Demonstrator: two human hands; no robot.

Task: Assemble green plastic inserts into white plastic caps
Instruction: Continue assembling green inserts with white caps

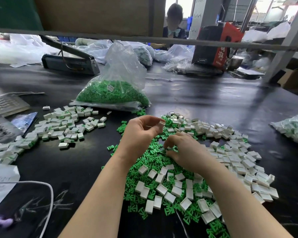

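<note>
My left hand (141, 129) is raised over the table and pinches a small white cap (162, 124) between thumb and fingertips. My right hand (181, 148) is lower, resting on a heap of green inserts (150, 162), and pinches one green insert (169, 148) at its fingertips. Loose empty white caps (230, 152) lie mixed with the green inserts in the middle and to the right. A separate pile of white caps with green showing at their edges (64, 127) lies to the left.
A clear bag of green inserts (113, 93) stands behind the hands. Another bag of parts (294, 129) lies at the right edge. A heat sealer (69, 60), a keyboard (3, 102), a white cable (48, 194) and papers (0, 182) are at the left. A person sits across the black table (213, 100).
</note>
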